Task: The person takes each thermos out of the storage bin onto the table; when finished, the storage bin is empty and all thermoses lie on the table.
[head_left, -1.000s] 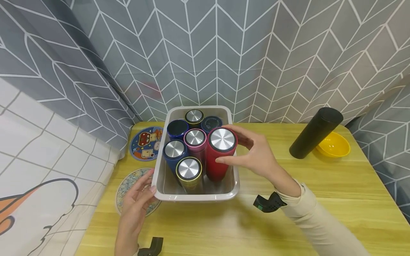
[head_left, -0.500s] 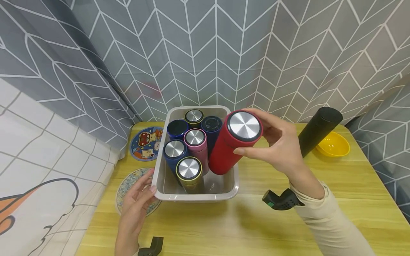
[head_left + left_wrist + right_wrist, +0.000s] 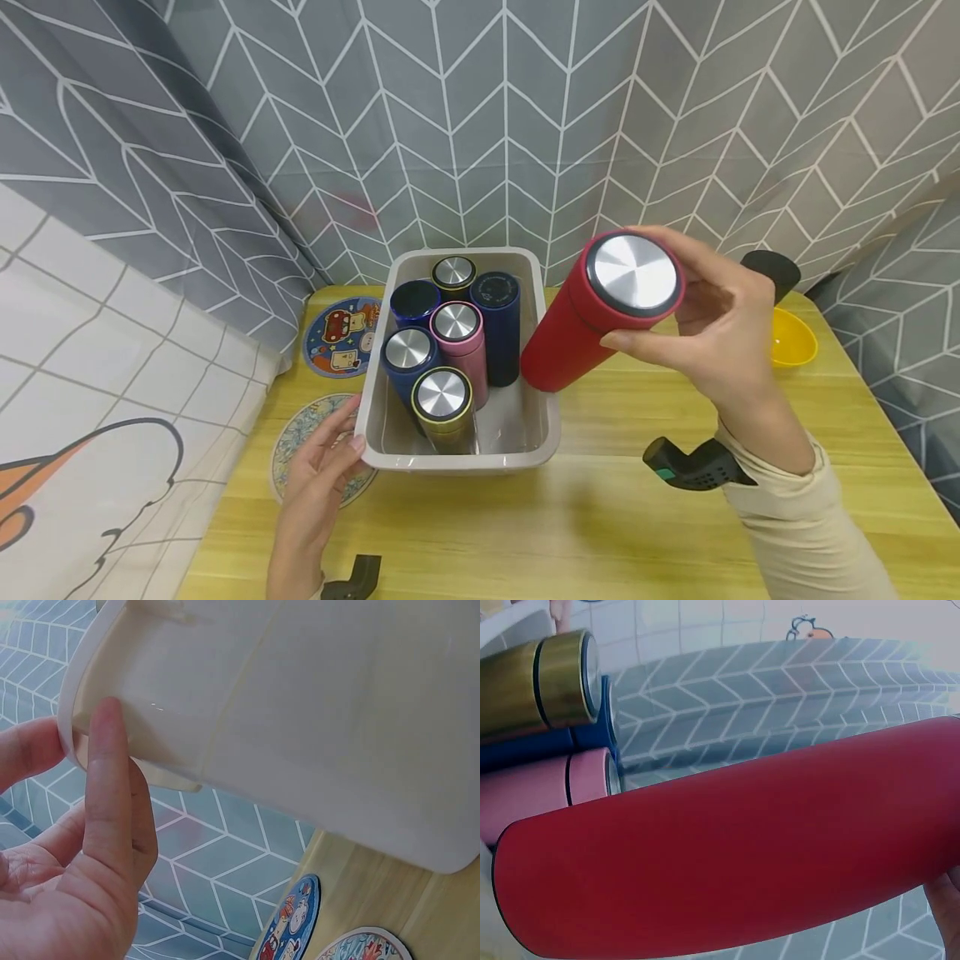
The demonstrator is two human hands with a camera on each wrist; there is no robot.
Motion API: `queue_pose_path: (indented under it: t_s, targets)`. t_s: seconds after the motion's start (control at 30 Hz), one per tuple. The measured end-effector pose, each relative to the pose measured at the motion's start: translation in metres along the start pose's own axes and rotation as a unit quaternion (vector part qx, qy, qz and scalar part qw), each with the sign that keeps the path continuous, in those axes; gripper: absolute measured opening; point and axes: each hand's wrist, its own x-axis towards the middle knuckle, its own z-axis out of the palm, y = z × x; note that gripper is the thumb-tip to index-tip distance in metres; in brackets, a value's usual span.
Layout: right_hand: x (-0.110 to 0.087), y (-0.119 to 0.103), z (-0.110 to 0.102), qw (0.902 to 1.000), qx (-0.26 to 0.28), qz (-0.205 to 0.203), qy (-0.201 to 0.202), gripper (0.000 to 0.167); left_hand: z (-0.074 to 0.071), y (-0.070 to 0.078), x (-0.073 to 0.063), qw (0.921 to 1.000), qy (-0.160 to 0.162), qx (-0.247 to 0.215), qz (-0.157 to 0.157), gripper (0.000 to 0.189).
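hands: L (image 3: 318,467) pinches bin rim (image 3: 453,462) | R (image 3: 723,337) grips tilted red btl (image 3: 585,321) @ top

Room light was bright and even; I saw a soft shadow and pale sheen on the table (image 3: 465,533). Red bottle (image 3: 566,333) glinted at its steel lid (image 3: 635,273). Head view stretched toward the edges; wrist views ran dimmer, cooler, hazier.

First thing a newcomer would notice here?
Probably the big red flask, tilted in the right hand and overlapping the right rim of the pale bin in the head view; it also fills much of the right wrist view. Next, the cluster of six other flasks inside the bin, the pink flask among them. The yellow bowl stands out at the table's right.
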Motion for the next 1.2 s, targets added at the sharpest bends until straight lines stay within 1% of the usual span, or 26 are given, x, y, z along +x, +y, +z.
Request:
queue_pose_path:
  t_s: [0.17, 0.3, 0.37, 0.43, 0.5, 0.6, 0.67, 0.77, 0.93, 1.0, 1.13, 1.17, 1.2]
  targets:
    - [0.001, -0.001, -0.013, 0.9997, -0.003, 0.014, 0.018, 0.072, 0.0, 0.0, 0.001, 1.0, -0.002, 0.0, 0.003, 0.049]
    - [0.003, 0.002, -0.025, 0.9987, -0.019, 0.031, 0.035, 0.072, 0.001, 0.0, 0.0, 1.0, 0.0, -0.001, 0.002, 0.049]
    - [0.001, 0.005, -0.033, 0.9971, -0.028, 0.049, 0.05, 0.071, 0.001, 0.0, 0.0, 1.0, 0.001, -0.002, 0.001, 0.049]
    - [-0.001, 0.008, -0.042, 0.9933, -0.051, 0.075, 0.072, 0.07, 0.001, 0.0, 0.0, 1.0, 0.001, -0.002, -0.001, 0.049]
    - [-0.003, 0.011, -0.051, 0.9869, -0.074, 0.105, 0.097, 0.068, 0.001, 0.0, 0.001, 1.0, 0.001, -0.002, -0.003, 0.049]
    - [-0.007, 0.017, -0.063, 0.9743, -0.114, 0.147, 0.127, 0.067, 0.001, 0.0, 0.001, 1.0, 0.001, 0.001, -0.006, 0.048]
    - [-0.01, 0.022, -0.07, 0.966, -0.136, 0.171, 0.138, 0.066, 0.001, 0.0, 0.001, 1.0, 0.004, 0.003, -0.008, 0.048]
    - [-0.015, 0.033, -0.078, 0.956, -0.161, 0.195, 0.148, 0.067, 0.001, 0.001, 0.001, 0.9999, 0.007, 0.003, -0.008, 0.048]
    - [-0.022, 0.058, -0.091, 0.941, -0.197, 0.22, 0.166, 0.068, 0.001, 0.0, 0.001, 1.0, 0.005, -0.003, -0.001, 0.048]
    - [-0.024, 0.067, -0.095, 0.9305, -0.222, 0.23, 0.179, 0.068, 0.0, 0.0, 0.001, 1.0, 0.001, -0.007, 0.0, 0.049]
    - [-0.025, 0.083, -0.103, 0.9155, -0.235, 0.246, 0.215, 0.068, 0.0, 0.0, 0.0, 0.9999, -0.004, -0.009, 0.0, 0.049]
    - [-0.025, 0.087, -0.105, 0.9125, -0.237, 0.249, 0.222, 0.068, 0.0, 0.0, 0.0, 0.9999, -0.003, -0.01, 0.0, 0.049]
    - [-0.025, 0.09, -0.106, 0.9118, -0.231, 0.249, 0.23, 0.068, 0.0, 0.0, 0.0, 1.0, -0.002, -0.008, 0.0, 0.049]
